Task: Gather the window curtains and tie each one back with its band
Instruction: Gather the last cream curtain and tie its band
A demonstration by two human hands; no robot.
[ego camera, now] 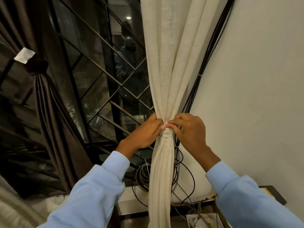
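A cream curtain (169,66) hangs in the middle, gathered into a narrow bunch and wrapped by a cream band (167,132). My left hand (144,131) grips the bunch from the left, its thumb pressed on the band's top edge. From the right, my right hand (189,129) pinches the band with its fingertips. At the far left a dark brown curtain (47,99) hangs gathered, bound by a dark band (38,66) with a white tag (24,55) beside it.
The window (98,71) with its dark diagonal grille lies between the two curtains. Black cables (212,51) run down the white wall (259,79) right behind the cream curtain and coil in loops (143,176) on the sill. A dark shelf (276,193) with wires sits at lower right.
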